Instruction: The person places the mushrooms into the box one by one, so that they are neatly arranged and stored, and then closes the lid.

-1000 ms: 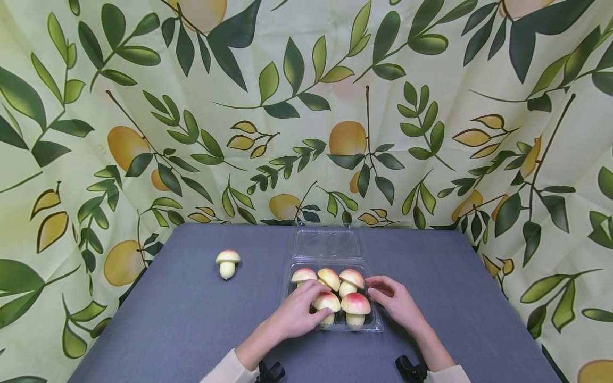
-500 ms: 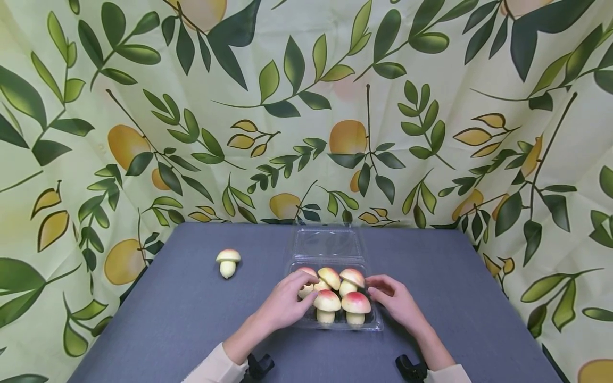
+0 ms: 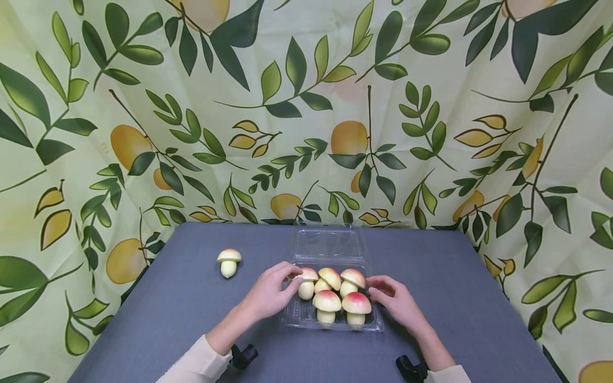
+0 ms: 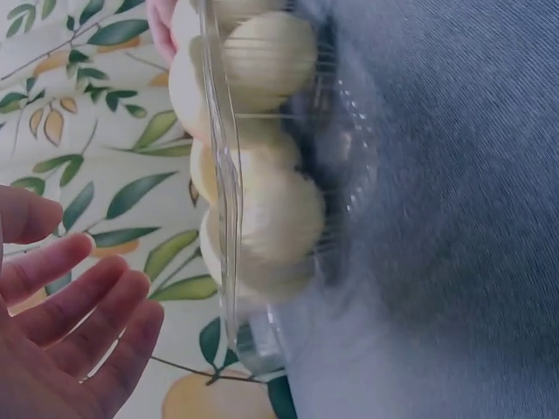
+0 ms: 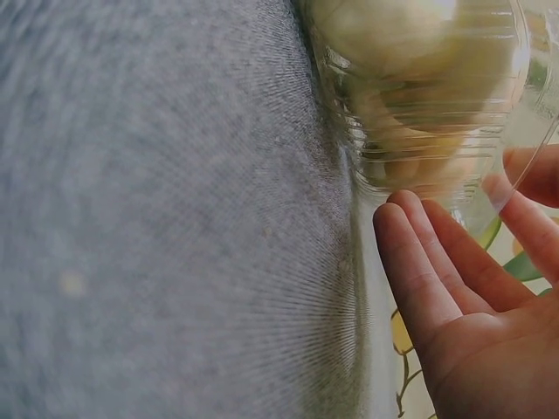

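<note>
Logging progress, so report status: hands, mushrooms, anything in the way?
Left hand empty, beside clear container; right hand at its right side. Five mushrooms inside, sixth mushroom out on table. Lid folded back; no obstruction visible.

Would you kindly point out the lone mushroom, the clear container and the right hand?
Lone mushroom [image 3: 229, 265], head view, upper stem.
Clear container [image 3: 295, 319], head view, near-left corner.
Right hand [image 3: 396, 303], head view, its middle.

We can read no text, label, brand, number or sign in any of the three views.
</note>
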Demonstrator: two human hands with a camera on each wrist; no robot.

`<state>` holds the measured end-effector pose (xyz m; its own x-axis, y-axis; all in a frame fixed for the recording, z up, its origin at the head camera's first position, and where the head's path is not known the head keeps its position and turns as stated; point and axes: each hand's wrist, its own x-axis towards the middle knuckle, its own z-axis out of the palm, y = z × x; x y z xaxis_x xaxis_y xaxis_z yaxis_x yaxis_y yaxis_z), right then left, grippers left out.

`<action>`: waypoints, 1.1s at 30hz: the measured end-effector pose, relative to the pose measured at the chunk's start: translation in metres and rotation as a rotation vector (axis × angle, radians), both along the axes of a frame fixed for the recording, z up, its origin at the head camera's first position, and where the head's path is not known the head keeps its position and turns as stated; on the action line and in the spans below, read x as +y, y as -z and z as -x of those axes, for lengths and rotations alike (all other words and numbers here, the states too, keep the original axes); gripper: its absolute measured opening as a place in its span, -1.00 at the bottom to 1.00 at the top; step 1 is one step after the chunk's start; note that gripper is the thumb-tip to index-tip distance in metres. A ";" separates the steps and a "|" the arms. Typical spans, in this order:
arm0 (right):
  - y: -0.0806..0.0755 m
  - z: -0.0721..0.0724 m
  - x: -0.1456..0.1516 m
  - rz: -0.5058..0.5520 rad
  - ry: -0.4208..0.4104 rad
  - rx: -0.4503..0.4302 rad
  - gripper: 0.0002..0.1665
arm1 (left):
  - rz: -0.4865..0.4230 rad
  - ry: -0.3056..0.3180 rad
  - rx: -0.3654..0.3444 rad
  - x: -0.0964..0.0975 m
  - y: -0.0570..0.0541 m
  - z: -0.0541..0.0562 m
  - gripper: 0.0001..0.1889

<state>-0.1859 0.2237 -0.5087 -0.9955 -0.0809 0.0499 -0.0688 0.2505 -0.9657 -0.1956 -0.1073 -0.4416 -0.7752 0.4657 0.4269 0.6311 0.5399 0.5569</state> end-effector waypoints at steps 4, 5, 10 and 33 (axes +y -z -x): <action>0.000 0.001 0.000 -0.001 0.002 -0.001 -0.65 | 0.005 -0.034 0.016 -0.007 -0.001 0.004 -0.84; 0.000 0.001 0.000 0.000 0.004 -0.001 -0.65 | 0.003 -0.049 0.018 -0.010 -0.002 0.006 -0.85; 0.001 0.001 -0.001 0.003 0.005 0.000 -0.65 | -0.026 -0.134 0.012 -0.022 -0.003 0.013 -0.87; 0.003 0.001 0.000 -0.005 0.006 0.021 -0.66 | -0.147 -0.325 0.080 -0.087 -0.020 0.049 -0.83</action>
<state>-0.1868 0.2235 -0.5113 -0.9947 -0.0751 0.0706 -0.0877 0.2558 -0.9627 -0.2447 -0.1944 -0.4220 -0.8341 0.1295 0.5363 0.4844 0.6372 0.5995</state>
